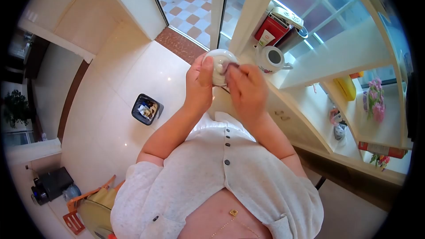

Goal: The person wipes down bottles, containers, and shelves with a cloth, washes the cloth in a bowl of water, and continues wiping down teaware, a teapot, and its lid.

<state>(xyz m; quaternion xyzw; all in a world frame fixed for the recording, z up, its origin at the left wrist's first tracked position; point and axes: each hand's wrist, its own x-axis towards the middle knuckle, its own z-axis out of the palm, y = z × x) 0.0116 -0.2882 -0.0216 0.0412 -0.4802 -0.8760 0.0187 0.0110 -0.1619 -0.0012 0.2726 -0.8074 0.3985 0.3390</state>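
In front of my chest, a round white lid point(218, 76) with a raised knob in its middle rests in my left hand point(199, 84). The fingers go behind the lid and the thumb presses on its rim. My right hand point(249, 92) pinches a small purplish-brown cloth point(230, 66) against the lid's face beside the knob; its fingers are slightly blurred. Just beyond the right hand, a white teapot point(266, 62) with a floral pattern stands lidless on the ledge, its dark opening showing.
Behind the teapot are a red box point(272, 31) and a metal container point(292, 39). Shelves on the right hold pink flowers point(376, 102) and a yellow item point(345, 88). A black bin point(145, 109) with rubbish stands on the floor; a wooden chair point(86, 199) is lower left.
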